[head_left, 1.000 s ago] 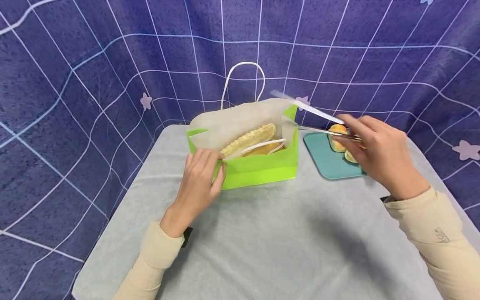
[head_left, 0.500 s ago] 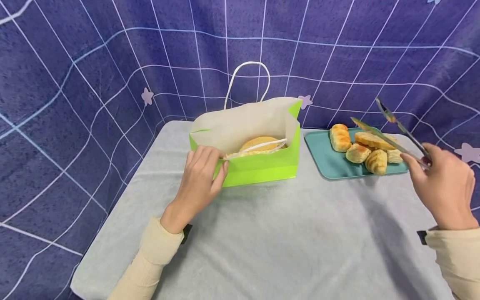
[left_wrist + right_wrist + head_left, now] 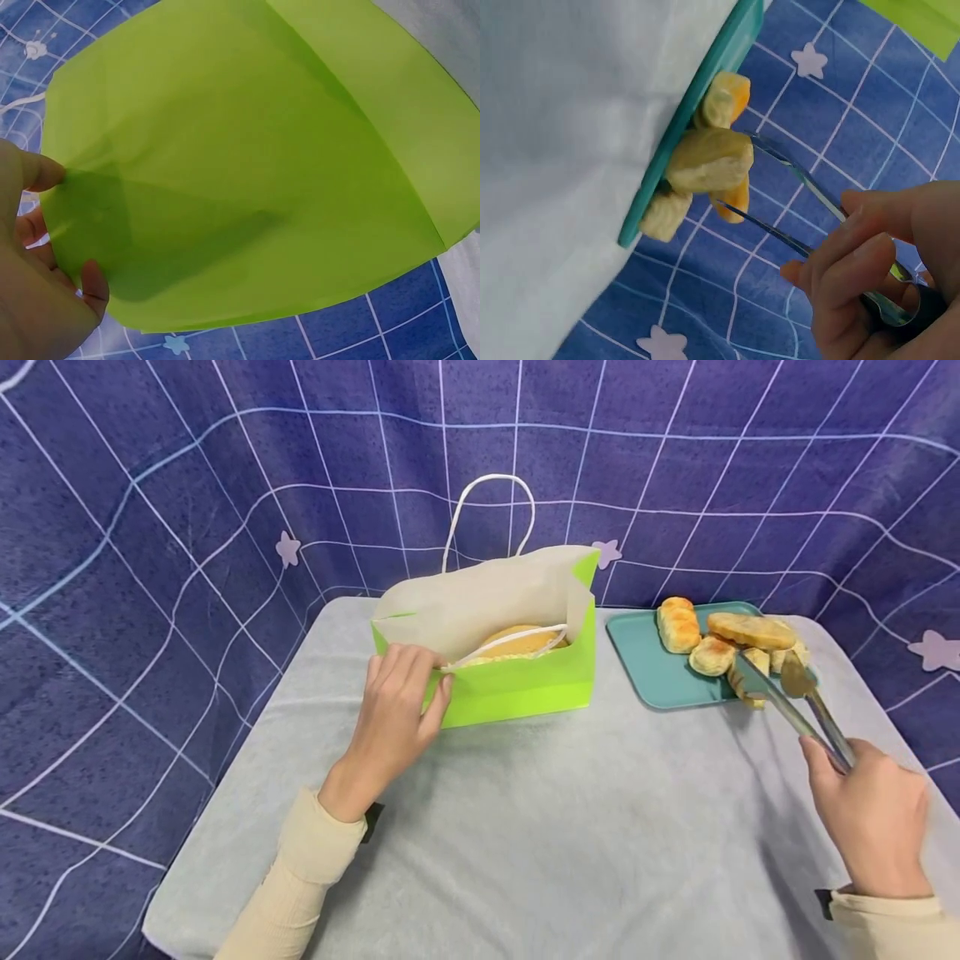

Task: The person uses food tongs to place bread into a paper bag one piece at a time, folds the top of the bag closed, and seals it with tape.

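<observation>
My left hand (image 3: 393, 714) pinches the front rim of a bright green paper bag (image 3: 517, 692) with a white lining. In the left wrist view its thumb and fingers straddle the bag's edge (image 3: 247, 150). Inside the bag lies golden bread (image 3: 513, 642), partly hidden by the front wall. My right hand (image 3: 873, 818) holds metal tongs (image 3: 786, 708), spread apart above the near side of a teal tray (image 3: 645, 652). Below the tongs is a striped, croissant-like pastry (image 3: 738, 683). In the right wrist view the tong tips point toward a pale pastry (image 3: 709, 159); contact cannot be told.
Also on the tray are a ridged roll (image 3: 678, 625), a small round bun (image 3: 711, 656) and a long bread piece (image 3: 750, 629). A white cord handle (image 3: 491, 477) stands up behind the bag. Grey cloth (image 3: 540, 827) covers the table, with a blue patterned curtain (image 3: 480, 402) behind.
My right hand has swung from the bag to the right, then lowered the spread tongs to the tray's pastries. The long, crimped pastry has sunk lower in the bag. My left hand stays on the rim.
</observation>
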`<state>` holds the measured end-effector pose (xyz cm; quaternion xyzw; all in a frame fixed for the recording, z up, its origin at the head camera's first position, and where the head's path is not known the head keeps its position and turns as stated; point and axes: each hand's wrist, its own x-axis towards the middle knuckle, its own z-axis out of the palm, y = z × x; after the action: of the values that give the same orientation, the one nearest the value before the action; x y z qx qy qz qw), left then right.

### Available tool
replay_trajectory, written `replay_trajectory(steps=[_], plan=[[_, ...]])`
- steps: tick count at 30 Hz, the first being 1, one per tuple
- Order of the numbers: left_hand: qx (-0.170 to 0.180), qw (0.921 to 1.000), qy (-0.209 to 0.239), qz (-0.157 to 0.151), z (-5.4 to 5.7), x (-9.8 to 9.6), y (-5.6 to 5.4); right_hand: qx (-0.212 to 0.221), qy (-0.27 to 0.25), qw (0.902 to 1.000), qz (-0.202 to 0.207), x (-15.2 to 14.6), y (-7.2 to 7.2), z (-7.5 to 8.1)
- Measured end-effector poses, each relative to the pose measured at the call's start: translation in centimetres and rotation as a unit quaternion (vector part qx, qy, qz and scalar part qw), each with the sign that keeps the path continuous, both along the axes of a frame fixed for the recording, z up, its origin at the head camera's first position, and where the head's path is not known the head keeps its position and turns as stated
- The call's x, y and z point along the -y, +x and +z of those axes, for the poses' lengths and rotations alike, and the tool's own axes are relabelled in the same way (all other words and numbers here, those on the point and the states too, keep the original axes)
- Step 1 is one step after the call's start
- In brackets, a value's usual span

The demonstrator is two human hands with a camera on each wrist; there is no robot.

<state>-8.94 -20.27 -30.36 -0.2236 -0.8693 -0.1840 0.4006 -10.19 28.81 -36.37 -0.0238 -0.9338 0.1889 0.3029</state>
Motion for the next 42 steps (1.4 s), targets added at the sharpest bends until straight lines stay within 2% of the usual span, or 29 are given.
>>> replay_trajectory(steps=[5,16,20,26,30,37,40,42], plan=[[0.005,1.0000,0.008,0.000,-0.3,0.0,0.1,-0.001,0.007,0.9999,0.013,0.9,0.3,-0.8],[0.003,0.9999,0.008,0.006,-0.5,0.0,0.2,0.011,-0.010,0.9999,-0.001,0.9,-0.9,-1.9],[-0.002,1.0000,-0.001,0.003,-0.4,0.0,0.1,0.027,-0.016,0.9993,-0.019,-0.3,-0.7,-1.6],[-0.008,0.9999,-0.005,-0.002,-0.1,0.0,-0.2,0.013,-0.026,0.9992,-0.028,-2.0,0.2,-0.8],[-0.010,0.9999,-0.001,-0.001,0.0,0.1,-0.3,0.002,-0.068,0.9973,-0.028,-2.4,0.8,-0.7],[-0.008,1.0000,0.000,0.000,-0.1,0.1,-0.3,0.016,-0.132,0.9911,-0.010,-2.1,2.0,0.1],[-0.005,1.0000,0.002,0.000,-0.2,0.2,-0.3,0.030,-0.187,0.9819,0.004,-1.7,2.5,0.7],[-0.004,1.0000,0.003,0.001,-0.2,0.2,-0.3,0.037,-0.238,0.9704,0.017,-1.3,2.7,1.1]])
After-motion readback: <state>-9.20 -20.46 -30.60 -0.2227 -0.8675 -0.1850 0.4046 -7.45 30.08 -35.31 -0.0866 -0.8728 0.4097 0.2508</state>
